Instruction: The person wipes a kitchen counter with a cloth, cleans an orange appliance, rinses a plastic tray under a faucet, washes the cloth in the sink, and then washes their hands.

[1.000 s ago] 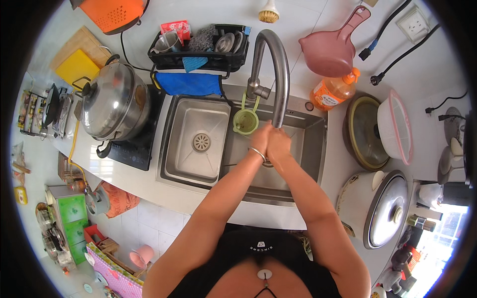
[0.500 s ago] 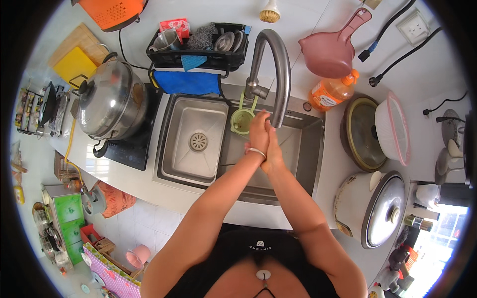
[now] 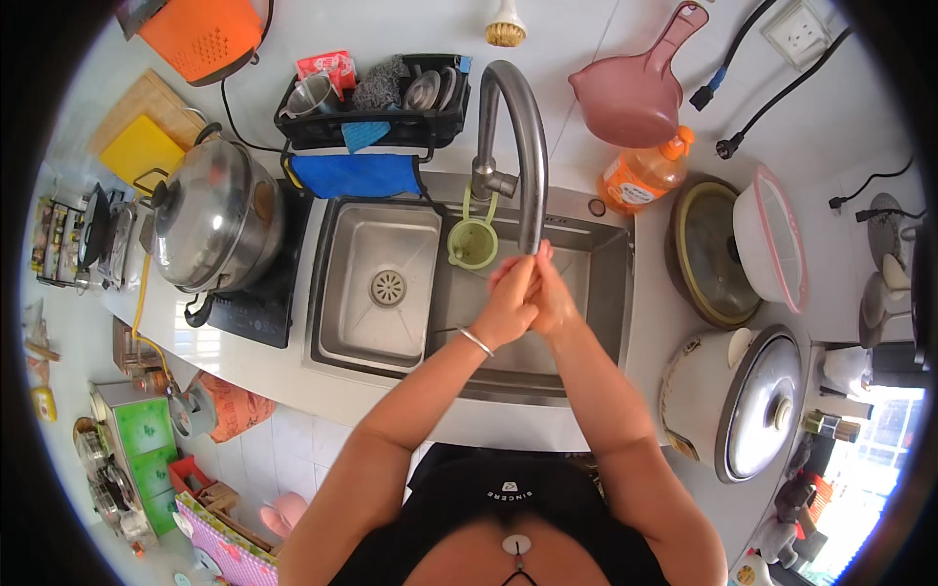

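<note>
Under the spout of the metal faucet [image 3: 529,146], my two hands are clasped together over the right basin of the sink [image 3: 591,356]. My left hand [image 3: 506,311], with a silver bangle at its wrist, presses its curled fingers against my right hand [image 3: 555,298]. The right hand's fingers close around the left's, partly hidden by it. Wet shine shows on the skin; a water stream cannot be made out clearly. Left of the hands, a small green strainer [image 3: 473,243] hangs from the faucet base by its strap.
A left basin [image 3: 376,322] with a drain adjoins. Behind it stand a black rack [image 3: 366,132] and blue cloth [image 3: 357,174]. A steel pot [image 3: 215,210] sits on a cooktop at left. An orange soap bottle [image 3: 640,176], lidded pan [image 3: 713,254] and white pot [image 3: 733,400] line the right side.
My hands have gone from nearly flat palm contact with extended fingers to a more curled clasp. They sit slightly lower in view, with the elbows a little wider. The view has shifted slightly.
</note>
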Demonstrator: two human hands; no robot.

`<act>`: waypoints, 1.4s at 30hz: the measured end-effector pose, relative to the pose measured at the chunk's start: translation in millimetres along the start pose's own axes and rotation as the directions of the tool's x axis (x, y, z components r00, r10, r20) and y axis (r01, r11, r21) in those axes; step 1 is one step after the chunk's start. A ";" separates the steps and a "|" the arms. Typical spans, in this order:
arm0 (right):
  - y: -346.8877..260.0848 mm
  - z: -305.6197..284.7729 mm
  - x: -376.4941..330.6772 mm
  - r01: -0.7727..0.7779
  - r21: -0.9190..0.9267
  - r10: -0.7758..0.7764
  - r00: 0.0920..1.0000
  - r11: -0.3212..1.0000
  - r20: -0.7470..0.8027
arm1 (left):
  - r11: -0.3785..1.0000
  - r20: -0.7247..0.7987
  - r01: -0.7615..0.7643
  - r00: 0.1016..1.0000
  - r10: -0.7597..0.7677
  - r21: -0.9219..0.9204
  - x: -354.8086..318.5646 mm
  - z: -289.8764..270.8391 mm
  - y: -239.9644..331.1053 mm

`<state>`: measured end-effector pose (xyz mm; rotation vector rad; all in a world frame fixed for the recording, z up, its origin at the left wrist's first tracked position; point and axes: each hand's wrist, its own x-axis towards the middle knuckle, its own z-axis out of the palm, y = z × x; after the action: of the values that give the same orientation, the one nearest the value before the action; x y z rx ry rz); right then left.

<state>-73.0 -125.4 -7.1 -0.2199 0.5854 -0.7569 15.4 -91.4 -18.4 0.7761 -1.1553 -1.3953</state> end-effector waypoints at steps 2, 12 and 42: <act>9.7 12.7 -12.6 0.012 0.038 -0.021 0.965 0.999 0.261 | 0.812 -0.128 0.007 0.987 -0.101 -0.584 5.8 5.8 -5.6; -12.3 -31.5 12.4 -0.001 0.206 -0.028 0.991 0.979 0.133 | 0.741 0.283 -0.268 0.953 0.109 0.616 -11.0 -9.6 4.7; 24.3 0.2 -10.4 0.229 -0.379 -0.200 0.973 0.897 0.116 | 0.850 0.106 0.404 0.914 -0.392 -0.339 -0.8 -17.3 27.1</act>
<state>-64.7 -100.8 -12.0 -0.6898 0.6452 -0.8362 40.6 -92.0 1.6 0.7572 -0.7508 -1.9074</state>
